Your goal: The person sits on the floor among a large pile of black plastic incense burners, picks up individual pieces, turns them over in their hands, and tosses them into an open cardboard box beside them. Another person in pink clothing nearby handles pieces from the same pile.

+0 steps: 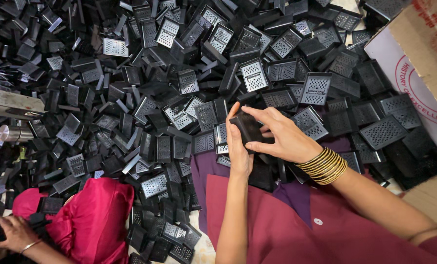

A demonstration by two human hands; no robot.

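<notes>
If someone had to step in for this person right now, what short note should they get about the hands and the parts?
Left hand: grips one small black plastic part from the side.
Right hand: fingers pressed on top of the same part; gold bangles on that wrist.
Parts: a big loose heap of black perforated pieces covers the floor ahead; a cardboard box sits at right.
Another person's hand works at lower left.
Done or left: cannot tell.

plastic parts: black, dotted grille | bangles: gold | garment: maroon, purple | co-worker's cloth: magenta | carton: white, red print
</notes>
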